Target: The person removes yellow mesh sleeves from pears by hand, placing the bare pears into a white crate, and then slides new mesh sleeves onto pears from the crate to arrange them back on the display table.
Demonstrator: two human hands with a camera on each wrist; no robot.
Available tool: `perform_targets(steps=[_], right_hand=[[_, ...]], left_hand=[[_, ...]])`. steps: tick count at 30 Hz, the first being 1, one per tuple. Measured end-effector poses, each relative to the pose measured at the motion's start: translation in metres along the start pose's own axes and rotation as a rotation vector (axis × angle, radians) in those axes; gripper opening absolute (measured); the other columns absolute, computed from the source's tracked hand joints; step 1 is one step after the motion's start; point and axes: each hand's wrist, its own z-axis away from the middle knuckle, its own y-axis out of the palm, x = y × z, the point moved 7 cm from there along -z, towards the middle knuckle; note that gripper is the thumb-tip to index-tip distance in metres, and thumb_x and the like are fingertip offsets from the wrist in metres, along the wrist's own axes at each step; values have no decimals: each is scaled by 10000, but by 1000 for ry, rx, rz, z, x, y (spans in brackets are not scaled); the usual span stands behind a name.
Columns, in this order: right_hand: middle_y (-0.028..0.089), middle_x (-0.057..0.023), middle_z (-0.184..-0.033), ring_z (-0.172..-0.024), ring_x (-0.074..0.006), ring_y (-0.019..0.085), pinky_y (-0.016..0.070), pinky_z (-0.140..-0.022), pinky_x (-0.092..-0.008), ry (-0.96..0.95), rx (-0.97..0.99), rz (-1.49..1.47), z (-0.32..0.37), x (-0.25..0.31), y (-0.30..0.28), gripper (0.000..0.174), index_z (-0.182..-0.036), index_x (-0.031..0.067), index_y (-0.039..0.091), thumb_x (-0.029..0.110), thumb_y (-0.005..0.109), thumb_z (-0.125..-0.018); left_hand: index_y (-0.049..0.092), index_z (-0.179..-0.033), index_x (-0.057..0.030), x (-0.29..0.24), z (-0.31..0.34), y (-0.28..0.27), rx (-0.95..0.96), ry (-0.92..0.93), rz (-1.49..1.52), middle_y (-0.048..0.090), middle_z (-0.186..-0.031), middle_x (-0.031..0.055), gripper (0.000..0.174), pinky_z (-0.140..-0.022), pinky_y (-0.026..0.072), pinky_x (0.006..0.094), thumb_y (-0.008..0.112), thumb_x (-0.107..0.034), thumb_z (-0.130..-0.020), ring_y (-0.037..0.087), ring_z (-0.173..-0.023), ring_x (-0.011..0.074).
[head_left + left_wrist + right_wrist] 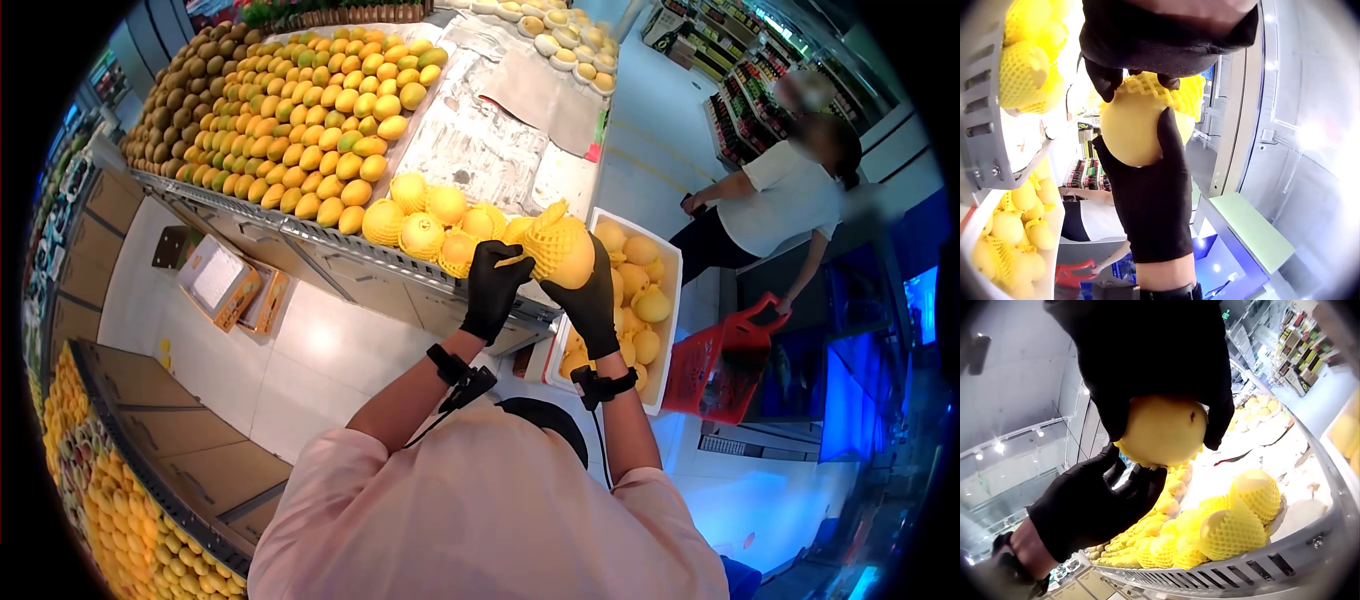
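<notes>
A large round yellow fruit (pixel 574 262), partly covered by a yellow foam net (pixel 549 235), is held above the front edge of the display. My right hand (pixel 590 301), in a black glove, grips the fruit from the right; the right wrist view shows its fingers around the fruit (pixel 1163 430), with a small dark spot on the skin. My left hand (pixel 494 290), also gloved, pinches the net's edge from the left; its fingertips touch the net (pixel 1163 90) in the left wrist view. Netted fruits (pixel 421 235) sit in a group on the display beside my left hand.
A white box (pixel 674 300) of yellow fruits stands right of the display. Rows of mangoes (pixel 300 125) fill the display's left part, and brown cardboard (pixel 545 100) lies farther back. A person in a white shirt (pixel 790 190) holds a red basket (pixel 715 365) at the right.
</notes>
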Motion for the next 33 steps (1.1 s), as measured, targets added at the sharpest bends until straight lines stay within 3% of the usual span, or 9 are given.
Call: perform_targets(steps=[4,10,13,18,20,22,23,29,33], right_hand=[[539,-147,-1259,-1150,-247,540,447,-975,-345,-3,-22,-38,5,-12,-1,844,-1325,-3,415,155,880,-639],[505,-156,-1298,-1210,-245,504,432,-1013,-349,51,15,-75,13,-21,4,925,-1387,-20,340,109,863,-634],[511,-156,-1293,-1211,-241,504,430,-1013,-346,75,40,-130,13,-4,8,932,-1387,-25,338,103,862,-627],[516,-149,-1299,-1210,-241,508,419,-1020,-346,74,91,-81,14,3,11,933,-1378,-27,346,107,866,-616],[513,-148,-1307,-1210,-246,508,412,-1026,-350,17,104,17,14,0,14,934,-1373,-28,351,117,872,-611],[512,-147,-1310,-1209,-249,509,408,-1031,-350,10,112,14,15,-4,10,931,-1370,-24,359,126,876,-610],[511,-146,-1312,-1208,-250,509,405,-1033,-351,9,116,11,16,-5,7,930,-1368,-22,364,130,878,-609],[515,-129,-1311,-1201,-234,510,412,-1027,-352,-31,182,25,14,-7,0,911,-1373,-3,376,125,868,-617],[541,-84,-1253,-1147,-192,529,445,-990,-332,237,202,-339,22,-41,-7,765,-1357,16,397,12,758,-683]], left_hand=[[364,-1397,-26,-15,1,7,57,-34,-127,524,-1225,82,610,-948,480,316,655,-10,-861,517,-1181,190],[265,-1476,-22,-12,-6,22,398,18,39,440,-1408,102,670,-1070,352,292,617,-118,-915,397,-1316,170],[282,-1471,-12,-18,0,28,363,52,48,492,-1355,90,658,-998,414,312,620,-176,-931,498,-1187,155],[434,-1328,8,1,-7,2,193,-11,-249,561,-1236,71,456,-945,451,303,490,-308,-1004,547,-1102,142],[467,-1285,12,-1,-6,1,158,-66,-124,569,-1216,76,429,-935,460,294,432,-330,-1028,558,-1076,138],[462,-1287,13,-12,-1,7,129,-164,216,563,-1228,87,431,-937,460,295,384,-334,-1043,553,-1087,148],[449,-1301,17,-27,4,11,152,-174,132,557,-1239,94,436,-946,460,305,333,-325,-1056,550,-1105,171],[397,-1317,45,-18,-4,-1,244,104,-117,550,-1273,139,368,-965,455,321,447,-170,-1023,542,-1161,200],[403,-1300,54,-64,18,9,208,50,-134,569,-1256,136,376,-958,462,314,436,-203,-1027,566,-1132,201]])
